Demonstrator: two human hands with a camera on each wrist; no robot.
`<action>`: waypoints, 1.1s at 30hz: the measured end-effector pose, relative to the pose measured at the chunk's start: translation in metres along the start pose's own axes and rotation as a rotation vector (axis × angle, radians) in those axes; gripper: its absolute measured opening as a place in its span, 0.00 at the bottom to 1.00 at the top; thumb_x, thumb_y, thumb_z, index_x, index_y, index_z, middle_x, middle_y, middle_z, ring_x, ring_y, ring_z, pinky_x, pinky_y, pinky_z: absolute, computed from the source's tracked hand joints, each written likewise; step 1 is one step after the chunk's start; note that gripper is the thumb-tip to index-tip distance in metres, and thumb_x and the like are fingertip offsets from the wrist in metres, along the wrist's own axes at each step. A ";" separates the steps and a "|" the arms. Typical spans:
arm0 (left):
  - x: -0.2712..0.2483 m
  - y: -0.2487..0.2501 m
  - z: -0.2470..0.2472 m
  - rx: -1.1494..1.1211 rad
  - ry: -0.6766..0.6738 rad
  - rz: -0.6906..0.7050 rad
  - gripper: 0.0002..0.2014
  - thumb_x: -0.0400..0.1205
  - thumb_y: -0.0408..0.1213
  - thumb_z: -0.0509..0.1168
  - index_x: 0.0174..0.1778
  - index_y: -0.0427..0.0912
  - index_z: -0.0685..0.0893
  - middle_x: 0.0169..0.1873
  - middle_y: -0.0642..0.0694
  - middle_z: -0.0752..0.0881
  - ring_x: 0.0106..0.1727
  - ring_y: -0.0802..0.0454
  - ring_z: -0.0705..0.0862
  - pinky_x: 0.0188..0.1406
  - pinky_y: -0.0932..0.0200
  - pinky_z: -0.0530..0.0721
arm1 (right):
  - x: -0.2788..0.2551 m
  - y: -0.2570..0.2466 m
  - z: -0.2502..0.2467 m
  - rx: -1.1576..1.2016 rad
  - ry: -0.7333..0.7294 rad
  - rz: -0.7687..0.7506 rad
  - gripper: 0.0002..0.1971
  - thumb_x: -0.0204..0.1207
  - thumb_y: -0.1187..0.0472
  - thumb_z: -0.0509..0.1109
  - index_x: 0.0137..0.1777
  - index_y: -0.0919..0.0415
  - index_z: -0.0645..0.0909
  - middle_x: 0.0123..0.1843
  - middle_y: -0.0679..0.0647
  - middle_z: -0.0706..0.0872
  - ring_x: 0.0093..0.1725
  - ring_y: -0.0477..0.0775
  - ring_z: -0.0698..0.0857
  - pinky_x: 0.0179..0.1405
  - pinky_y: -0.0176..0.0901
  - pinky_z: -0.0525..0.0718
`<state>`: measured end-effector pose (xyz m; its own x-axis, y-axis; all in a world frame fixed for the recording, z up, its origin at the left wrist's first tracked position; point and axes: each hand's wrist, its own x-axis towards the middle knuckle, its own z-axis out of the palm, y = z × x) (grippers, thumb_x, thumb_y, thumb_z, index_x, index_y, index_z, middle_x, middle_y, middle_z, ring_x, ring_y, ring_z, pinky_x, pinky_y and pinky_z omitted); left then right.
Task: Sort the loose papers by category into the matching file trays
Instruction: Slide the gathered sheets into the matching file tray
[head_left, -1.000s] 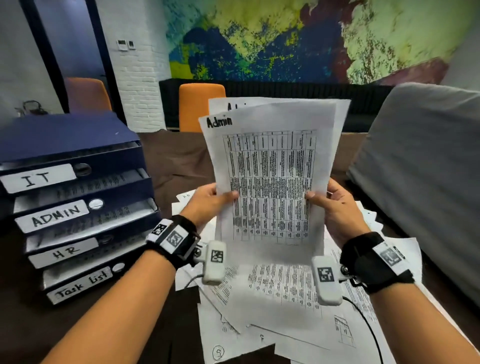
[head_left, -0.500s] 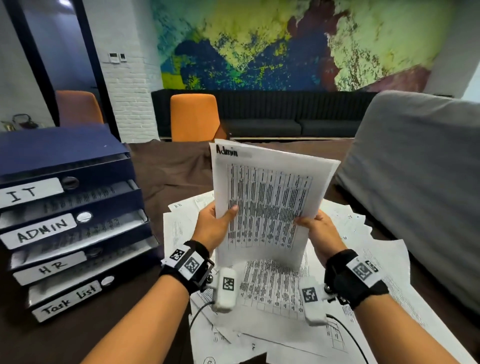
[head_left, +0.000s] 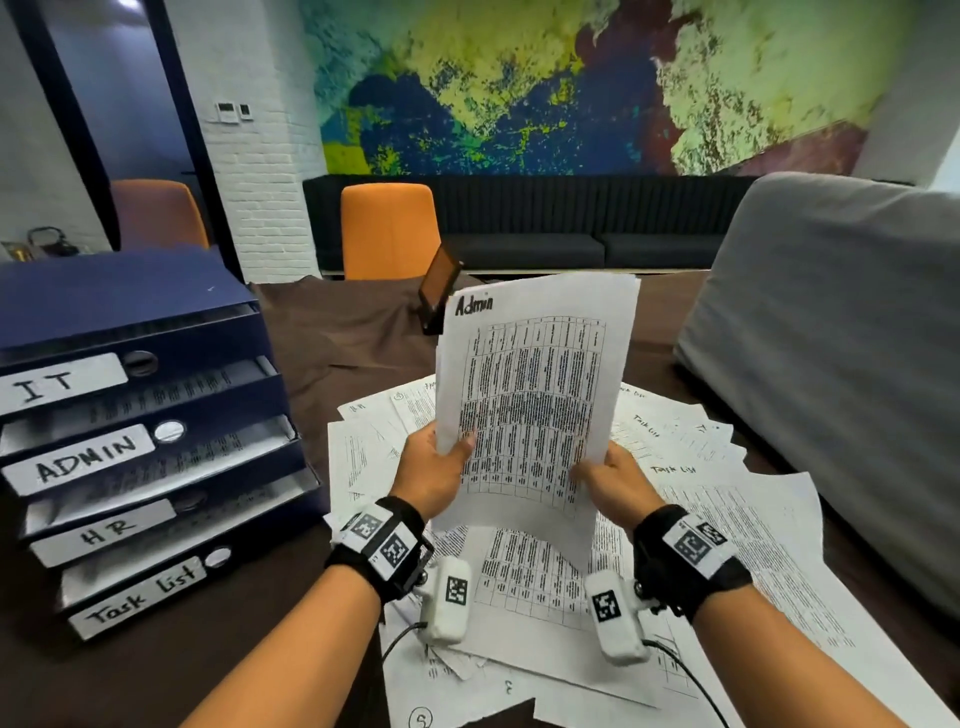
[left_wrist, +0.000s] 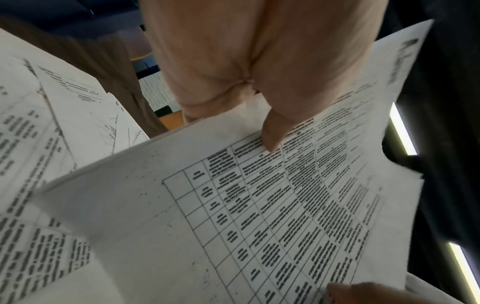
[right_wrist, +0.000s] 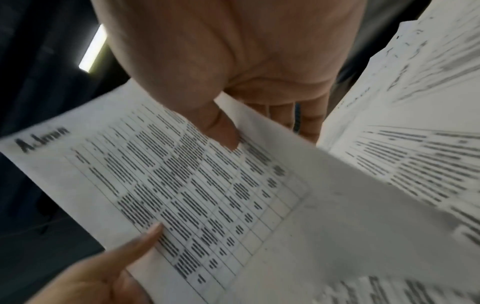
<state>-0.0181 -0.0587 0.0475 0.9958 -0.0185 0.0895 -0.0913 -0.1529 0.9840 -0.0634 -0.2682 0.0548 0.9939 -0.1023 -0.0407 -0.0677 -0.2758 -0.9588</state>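
Both grips on Admin sheets (head_left: 535, 400), above tray stack (head_left: 140, 431)

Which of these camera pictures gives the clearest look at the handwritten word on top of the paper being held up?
The head view: the handwritten word "Admin" reads sharply at the held sheet's top corner. The right wrist view shows it too, but blurred and slanted. In the left wrist view only a dark smudge marks it.

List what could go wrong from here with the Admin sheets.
1. Both hands, left and right, pinch the Admin sheets only near the bottom; the stack bows and may fan out or slip.
2. The ADMIN tray sits between IT and HR slots, so misfiling is easy.
3. Swinging left may drag loose papers off the table.
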 end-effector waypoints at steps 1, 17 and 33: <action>0.001 0.000 0.001 0.005 0.002 -0.003 0.06 0.86 0.37 0.68 0.53 0.38 0.84 0.46 0.43 0.87 0.46 0.47 0.83 0.41 0.60 0.80 | 0.001 0.003 0.001 -0.011 -0.018 0.014 0.14 0.82 0.73 0.60 0.52 0.55 0.82 0.54 0.50 0.88 0.56 0.54 0.86 0.63 0.58 0.83; 0.004 0.007 -0.074 -0.193 0.140 -0.101 0.12 0.87 0.30 0.64 0.65 0.39 0.85 0.60 0.41 0.89 0.64 0.38 0.86 0.71 0.35 0.80 | 0.016 0.002 0.008 0.190 -0.010 0.033 0.06 0.82 0.69 0.68 0.55 0.67 0.86 0.56 0.60 0.91 0.53 0.60 0.90 0.46 0.47 0.87; -0.056 0.054 -0.199 -0.232 0.283 0.014 0.16 0.88 0.28 0.58 0.65 0.46 0.87 0.60 0.44 0.90 0.62 0.44 0.89 0.68 0.44 0.84 | 0.007 -0.117 0.083 0.387 -0.228 -0.299 0.11 0.77 0.76 0.66 0.45 0.65 0.89 0.43 0.56 0.90 0.37 0.51 0.87 0.28 0.38 0.85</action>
<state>-0.0781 0.1310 0.1264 0.9592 0.2602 0.1105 -0.1339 0.0740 0.9882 -0.0415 -0.1577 0.1437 0.9616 0.1486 0.2308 0.2148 0.1159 -0.9698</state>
